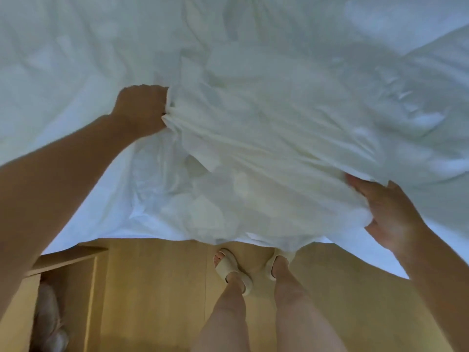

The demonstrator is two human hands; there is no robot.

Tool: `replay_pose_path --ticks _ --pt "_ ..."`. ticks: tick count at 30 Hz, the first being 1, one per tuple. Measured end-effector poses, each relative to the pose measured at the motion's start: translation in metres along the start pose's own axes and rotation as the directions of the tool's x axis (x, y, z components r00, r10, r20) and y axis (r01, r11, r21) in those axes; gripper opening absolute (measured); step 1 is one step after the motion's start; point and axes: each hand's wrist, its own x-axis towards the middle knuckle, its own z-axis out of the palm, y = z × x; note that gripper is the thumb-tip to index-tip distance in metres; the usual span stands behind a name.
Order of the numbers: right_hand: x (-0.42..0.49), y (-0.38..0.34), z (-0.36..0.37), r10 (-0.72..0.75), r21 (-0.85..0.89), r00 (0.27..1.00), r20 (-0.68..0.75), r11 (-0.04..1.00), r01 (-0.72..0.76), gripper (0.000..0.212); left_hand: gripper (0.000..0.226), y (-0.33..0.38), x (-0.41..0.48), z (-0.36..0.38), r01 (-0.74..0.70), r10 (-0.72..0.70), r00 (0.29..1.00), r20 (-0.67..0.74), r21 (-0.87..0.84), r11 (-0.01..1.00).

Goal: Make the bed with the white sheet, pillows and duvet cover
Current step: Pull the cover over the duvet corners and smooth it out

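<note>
I see the bed [63, 59] filling the far half of the view, white all over. A bunched white duvet cover [266, 138] lies heaped at its near edge. My left arm reaches far out, left hand [142, 110] clenched on the cover's left folds. My right hand [388, 214] grips its near right edge, fingers curled under the cloth.

flat sheet [63, 59] open left | bunched duvet cover [266, 128] blocks centre; cabinet [71, 275] low left
</note>
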Motion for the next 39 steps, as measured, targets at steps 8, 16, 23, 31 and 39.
replay_pose_path --ticks 8,16,23,31,39 --pt "0.057 0.029 0.007 0.176 0.082 0.974 -0.145 0.983 -0.166 0.042 0.107 0.096 -0.037 0.017 -0.182 0.130 0.973 0.190 0.287 0.941" --pt "0.048 0.034 0.019 0.140 0.174 0.975 0.172 0.970 -0.170 0.055 0.039 0.169 0.002 0.059 -0.556 0.528 0.831 0.177 0.292 0.778" --pt "0.028 0.046 0.057 0.102 -0.390 0.937 0.334 0.920 0.039 0.071 0.012 0.153 0.001 0.042 -0.166 0.317 0.933 0.169 -0.580 0.797" --pt "0.038 0.019 0.096 -0.013 0.439 0.961 -0.275 0.888 0.138 0.018 0.030 0.156 0.020 0.007 -0.155 0.410 0.877 0.250 -0.661 0.734" --pt "0.012 0.011 0.102 0.208 -0.263 0.864 0.458 0.960 -0.092 0.056 0.035 0.147 -0.022 -0.020 0.062 0.145 0.984 0.106 -0.959 0.277"
